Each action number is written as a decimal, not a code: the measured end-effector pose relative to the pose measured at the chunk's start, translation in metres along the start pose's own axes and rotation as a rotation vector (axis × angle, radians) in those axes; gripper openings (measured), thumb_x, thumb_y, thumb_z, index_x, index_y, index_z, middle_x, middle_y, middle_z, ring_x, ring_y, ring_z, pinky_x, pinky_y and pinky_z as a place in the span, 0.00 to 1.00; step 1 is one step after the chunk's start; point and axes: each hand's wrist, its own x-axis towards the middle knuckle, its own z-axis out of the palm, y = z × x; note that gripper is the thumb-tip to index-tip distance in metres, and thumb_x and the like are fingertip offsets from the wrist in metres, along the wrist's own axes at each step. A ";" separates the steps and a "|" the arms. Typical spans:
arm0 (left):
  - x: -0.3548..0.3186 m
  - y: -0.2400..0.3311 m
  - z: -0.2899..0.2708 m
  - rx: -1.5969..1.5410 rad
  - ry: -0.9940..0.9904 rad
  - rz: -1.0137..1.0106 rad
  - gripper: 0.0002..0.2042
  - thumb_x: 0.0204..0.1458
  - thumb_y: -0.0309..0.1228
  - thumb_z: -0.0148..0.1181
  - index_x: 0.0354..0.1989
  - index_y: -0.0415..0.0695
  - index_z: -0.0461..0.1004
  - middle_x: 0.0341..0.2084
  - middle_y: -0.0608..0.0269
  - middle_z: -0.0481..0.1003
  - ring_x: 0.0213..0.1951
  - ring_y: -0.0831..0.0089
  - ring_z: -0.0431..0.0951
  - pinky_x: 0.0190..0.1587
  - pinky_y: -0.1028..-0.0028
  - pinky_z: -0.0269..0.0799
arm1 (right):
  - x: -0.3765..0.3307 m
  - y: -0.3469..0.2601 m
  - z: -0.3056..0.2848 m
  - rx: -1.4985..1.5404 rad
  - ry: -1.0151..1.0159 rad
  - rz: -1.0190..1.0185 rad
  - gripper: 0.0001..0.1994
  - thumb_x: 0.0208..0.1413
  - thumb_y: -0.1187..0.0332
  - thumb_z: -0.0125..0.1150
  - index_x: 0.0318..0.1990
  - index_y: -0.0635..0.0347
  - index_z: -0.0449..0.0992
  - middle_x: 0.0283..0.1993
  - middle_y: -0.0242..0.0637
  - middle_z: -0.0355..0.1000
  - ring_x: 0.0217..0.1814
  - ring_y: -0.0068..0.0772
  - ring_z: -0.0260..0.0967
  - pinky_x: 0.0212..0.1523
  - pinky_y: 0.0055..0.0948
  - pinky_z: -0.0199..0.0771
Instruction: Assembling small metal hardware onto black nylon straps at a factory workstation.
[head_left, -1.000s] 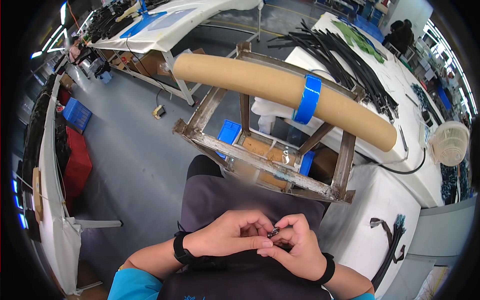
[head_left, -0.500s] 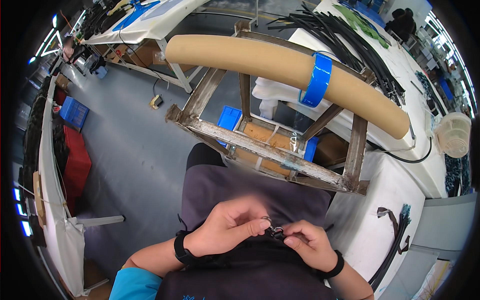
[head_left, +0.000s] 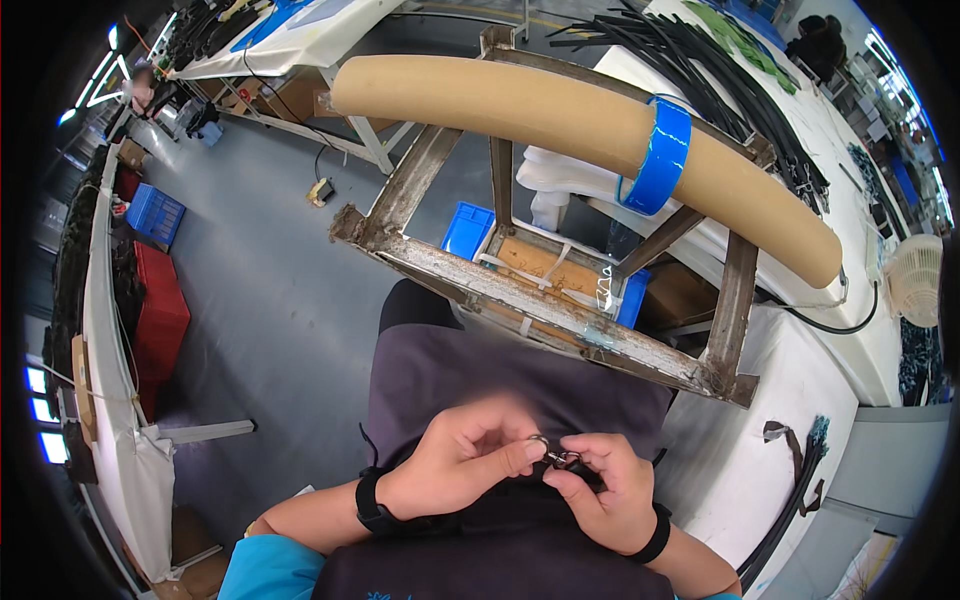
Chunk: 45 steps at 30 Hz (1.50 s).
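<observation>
My left hand and my right hand meet over my lap, low in the head view. Between their fingertips they pinch a small metal ring with a clasp. The left thumb and forefinger hold the ring side. My right fingers hold the clasp side, and a dark strap below them is mostly hidden by the hand. Each wrist carries a black band. The lap beneath is covered by a dark grey apron.
A rusty metal frame stands just ahead of my knees, carrying a long tan cardboard tube with a blue tape band. A white table lies at right with black straps. Blue crates, a red box and grey floor lie to the left.
The view has tilted, so the frame and tube sit closer and higher. Both hands have dropped slightly lower and stay pinched on the small ring and clasp.
</observation>
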 end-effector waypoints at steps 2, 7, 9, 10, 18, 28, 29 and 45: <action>0.002 0.001 0.001 -0.014 0.021 -0.001 0.03 0.55 0.23 0.56 0.35 0.38 0.70 0.29 0.65 0.73 0.31 0.82 0.75 0.35 0.82 0.73 | -0.002 0.005 -0.002 0.083 0.054 0.034 0.16 0.46 0.73 0.68 0.43 0.61 0.70 0.33 0.39 0.76 0.32 0.29 0.76 0.31 0.24 0.77; 0.011 0.000 -0.002 -0.050 0.004 -0.041 0.03 0.55 0.23 0.56 0.35 0.39 0.70 0.29 0.65 0.73 0.30 0.83 0.75 0.34 0.82 0.73 | 0.003 0.005 -0.010 -0.107 0.080 -0.109 0.17 0.44 0.75 0.68 0.43 0.64 0.72 0.32 0.40 0.75 0.28 0.33 0.75 0.29 0.25 0.75; 0.015 0.001 -0.001 -0.062 0.007 -0.046 0.03 0.55 0.23 0.57 0.35 0.38 0.70 0.29 0.65 0.74 0.30 0.83 0.75 0.34 0.82 0.73 | 0.007 0.002 -0.015 -0.316 0.086 -0.219 0.18 0.43 0.76 0.69 0.44 0.65 0.72 0.29 0.42 0.74 0.25 0.35 0.73 0.25 0.25 0.72; 0.017 0.002 0.000 -0.069 0.004 -0.049 0.03 0.55 0.23 0.57 0.35 0.38 0.70 0.29 0.65 0.74 0.30 0.83 0.75 0.33 0.82 0.72 | 0.007 0.002 -0.016 -0.316 0.085 -0.217 0.18 0.43 0.76 0.69 0.44 0.65 0.72 0.29 0.42 0.74 0.25 0.35 0.73 0.25 0.25 0.72; 0.045 0.004 -0.016 0.023 0.017 0.049 0.11 0.54 0.24 0.58 0.44 0.40 0.67 0.42 0.62 0.70 0.40 0.82 0.70 0.41 0.79 0.70 | 0.009 0.003 -0.021 -0.324 0.187 -0.194 0.14 0.43 0.75 0.69 0.39 0.66 0.74 0.23 0.39 0.70 0.18 0.29 0.67 0.18 0.24 0.67; 0.063 -0.011 -0.008 0.374 0.027 0.172 0.08 0.54 0.22 0.58 0.42 0.35 0.73 0.40 0.62 0.75 0.41 0.77 0.75 0.48 0.76 0.69 | 0.005 0.002 -0.024 -0.160 0.205 -0.077 0.14 0.45 0.74 0.69 0.39 0.67 0.75 0.22 0.38 0.69 0.19 0.25 0.66 0.18 0.20 0.64; 0.054 -0.013 -0.009 0.259 -0.009 0.128 0.08 0.54 0.22 0.57 0.41 0.36 0.73 0.39 0.62 0.75 0.42 0.78 0.75 0.47 0.76 0.70 | 0.008 0.000 -0.024 -0.158 0.204 -0.076 0.14 0.45 0.74 0.69 0.39 0.67 0.75 0.22 0.38 0.69 0.19 0.25 0.66 0.18 0.20 0.64; -0.007 0.021 0.006 0.450 0.068 -0.048 0.11 0.51 0.27 0.63 0.40 0.39 0.70 0.36 0.64 0.77 0.39 0.83 0.76 0.35 0.83 0.68 | 0.028 -0.009 -0.013 -0.371 0.091 -0.326 0.17 0.40 0.77 0.69 0.41 0.68 0.74 0.22 0.39 0.69 0.19 0.32 0.66 0.19 0.26 0.67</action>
